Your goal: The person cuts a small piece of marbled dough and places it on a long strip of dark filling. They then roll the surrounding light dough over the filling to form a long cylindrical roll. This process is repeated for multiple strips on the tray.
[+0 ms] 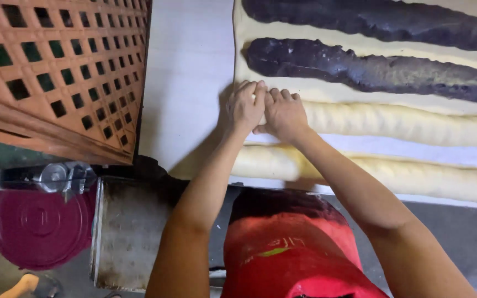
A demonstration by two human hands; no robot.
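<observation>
round maroon plastic lid (38, 227): low, far left of dough | brown wooden lattice rack (56, 72): left, apart | left hand (245, 106), right hand (284, 113): side by side, fingers curled, pinching the end of the pale yellow rolled dough log (404, 122); soft, tears easily, best gripped at seam | dark purple filling strip (371, 69): just beyond, crowds fingertips

Left bare white tabletop (186, 72) open between brown lattice plastic crate (62, 72) and pale dough sheet (282, 41); hemmed rightward by 2 dark filling ropes (371, 69) and 2 rolled dough logs (409, 122).
</observation>
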